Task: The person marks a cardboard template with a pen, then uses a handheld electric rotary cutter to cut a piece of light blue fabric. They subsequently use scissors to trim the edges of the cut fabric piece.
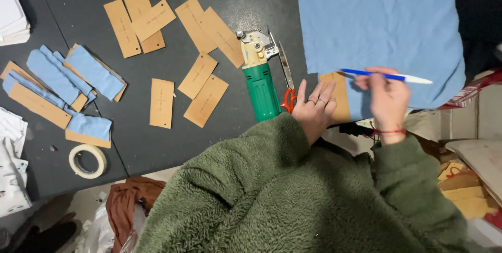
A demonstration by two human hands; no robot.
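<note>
Your left hand point(314, 107) lies flat, fingers spread, pinning the brown card template point(337, 96) at the near edge of the blue fabric point(376, 23). Just right of it, your right hand point(388, 98) is pinched around the blue pen point(384, 76), which lies nearly level, its white end pointing right. The template runs lengthwise away from you, between both hands, left nearer. Scissors point(286, 80) sit left.

Counted on the dark table: one large light-blue fabric sheet point(381, 28), upper right; one green-bodied electric cutter point(260, 83), centre; one pair of orange-handled scissors point(286, 83); one blue-and-white pen point(384, 76); one roll of cream masking tape point(87, 161), lower left; two hands are seen.
</note>
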